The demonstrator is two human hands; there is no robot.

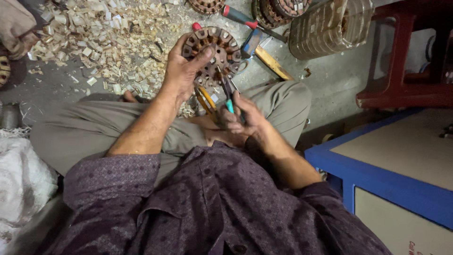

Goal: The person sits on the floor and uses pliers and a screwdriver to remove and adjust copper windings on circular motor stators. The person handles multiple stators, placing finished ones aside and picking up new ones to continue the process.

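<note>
My left hand [181,71] grips a round brown motor stator [222,47] with slotted teeth, holding it on edge over my knees, thumb across its face. My right hand [243,118] is closed on a pair of pliers with teal handles [228,94]; the jaws point up and touch the stator's lower rim. A yellow-handled tool [206,100] lies just under the stator between my hands. I sit cross-legged on the floor in a purple shirt.
A heap of pale paper scraps [99,38] covers the floor at upper left. A red-handled screwdriver [243,19], more stators [278,9], a clear plastic container [330,28], a red stool [406,61] and a blue cabinet [377,179] stand at right.
</note>
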